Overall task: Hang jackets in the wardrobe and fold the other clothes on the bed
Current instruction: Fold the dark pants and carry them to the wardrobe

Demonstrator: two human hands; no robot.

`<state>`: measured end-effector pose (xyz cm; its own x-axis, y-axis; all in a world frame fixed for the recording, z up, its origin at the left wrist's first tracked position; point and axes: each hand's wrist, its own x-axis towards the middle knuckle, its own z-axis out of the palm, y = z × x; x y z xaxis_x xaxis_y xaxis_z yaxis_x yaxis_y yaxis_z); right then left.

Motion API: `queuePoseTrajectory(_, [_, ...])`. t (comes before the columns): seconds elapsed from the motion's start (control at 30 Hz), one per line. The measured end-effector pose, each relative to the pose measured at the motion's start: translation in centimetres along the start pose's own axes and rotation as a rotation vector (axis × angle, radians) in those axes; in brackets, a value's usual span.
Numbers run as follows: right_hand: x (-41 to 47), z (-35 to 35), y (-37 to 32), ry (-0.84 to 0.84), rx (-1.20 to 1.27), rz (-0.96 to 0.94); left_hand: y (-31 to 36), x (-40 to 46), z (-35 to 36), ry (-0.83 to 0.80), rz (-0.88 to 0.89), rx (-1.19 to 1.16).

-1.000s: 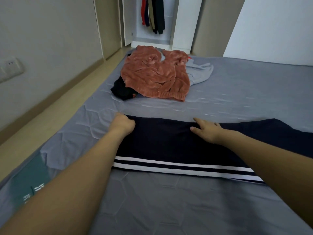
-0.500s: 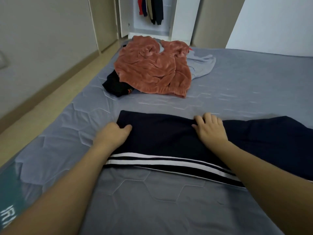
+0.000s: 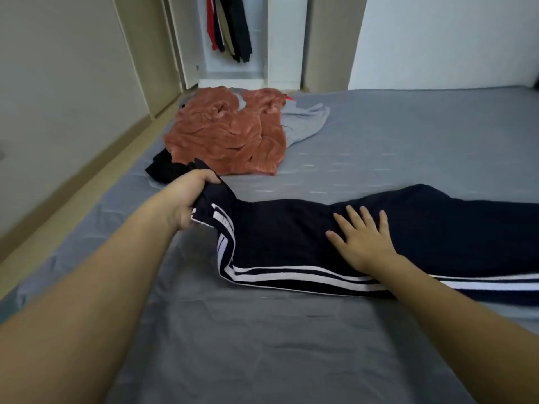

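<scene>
Navy track pants with white side stripes lie lengthwise across the grey bed. My left hand grips the pants' left end, bunched and lifted off the mattress. My right hand lies flat with spread fingers on the middle of the pants. Farther back a rust-coloured velvet garment is heaped over a grey garment and a black one. Beyond the bed the open wardrobe holds several hanging jackets.
A strip of beige floor runs along the bed's left side beside the wall. The bed's near part is bare grey mattress cover. A white wall stands at the back right.
My left hand has closed on the pants' left end and pulled it up and inward, crumpling it. My right hand has slid toward me and flattened on the fabric. The camera has tilted up.
</scene>
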<state>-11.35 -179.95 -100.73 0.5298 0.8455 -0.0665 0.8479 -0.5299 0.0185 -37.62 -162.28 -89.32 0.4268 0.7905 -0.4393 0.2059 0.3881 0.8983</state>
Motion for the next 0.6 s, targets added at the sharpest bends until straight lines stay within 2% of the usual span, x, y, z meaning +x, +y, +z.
queuePoseTrajectory(0.07, [-1.2,-0.1,5.3,-0.054,-0.018,0.110,2.2,-1.7,3.9,-0.076,0.056,-0.020])
queuePoseTrajectory(0.13, [-2.9,0.1,11.3,-0.130,0.102,0.163,3.8,-2.7,9.0,-0.139,0.103,0.001])
queuePoseTrajectory(0.2, [-4.3,-0.5,17.1,-0.079,0.427,0.167,5.1,-3.6,15.4,-0.195,0.136,0.060])
queuePoseTrajectory(0.23, [-4.6,-1.1,19.7,-0.016,0.681,0.191,5.7,-4.1,18.9,-0.218,0.144,0.091])
queuePoseTrajectory(0.33, [-5.5,-4.5,26.8,0.257,1.464,0.451,7.2,-5.2,29.5,-0.255,0.176,0.218])
queuePoseTrajectory(0.43, [-6.7,-6.3,33.2,0.405,1.796,0.639,8.2,-6.3,40.0,-0.309,0.208,0.317])
queuePoseTrajectory(0.6, [-8.8,-4.0,40.1,0.312,2.261,0.752,5.5,-6.7,55.8,-0.448,0.152,0.404])
